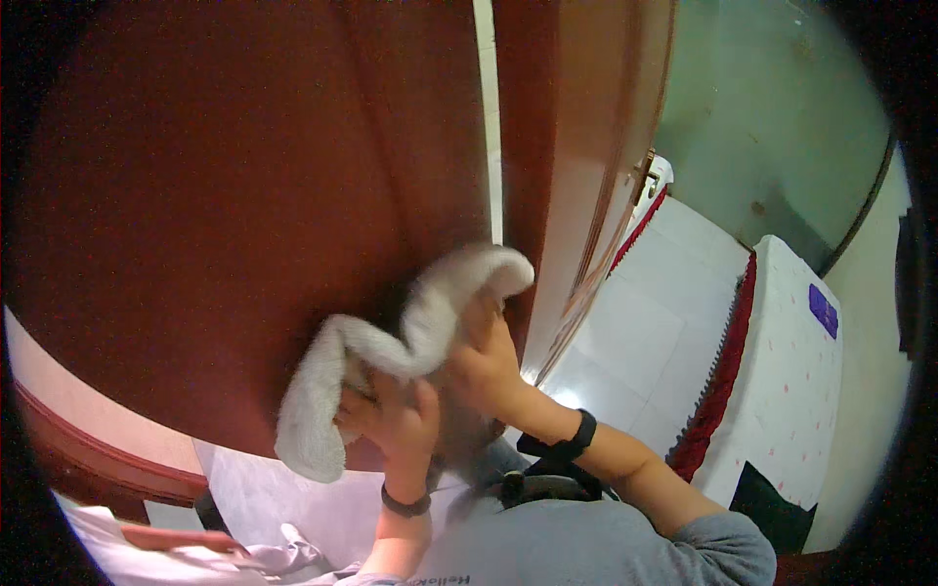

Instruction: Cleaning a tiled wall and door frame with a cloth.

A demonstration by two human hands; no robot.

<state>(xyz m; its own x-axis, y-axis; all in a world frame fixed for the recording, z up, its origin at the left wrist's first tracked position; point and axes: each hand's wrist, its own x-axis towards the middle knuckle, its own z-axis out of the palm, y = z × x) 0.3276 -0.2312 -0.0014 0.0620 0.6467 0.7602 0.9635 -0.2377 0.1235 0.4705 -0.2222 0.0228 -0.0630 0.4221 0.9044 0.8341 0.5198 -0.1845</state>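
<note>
A bunched white terry cloth (421,344) lies against a dark reddish-brown wooden door (220,220). My left hand (396,417) grips its lower left part, with the fingers partly hidden in the folds. Higher and further right, my right hand (484,359) holds the other part, close to the door's right edge; it is slightly blurred. A thin dark band circles my left wrist, and a black watch-like band (560,439) is on my right.
Right of a pale vertical gap stands a brown door frame, beside another door with a metal handle (651,176). Beyond are white floor tiles (630,329), a white-covered piece of furniture (784,366) with red trim, and a greenish panel (769,124). Another person's arm (183,538) shows at lower left.
</note>
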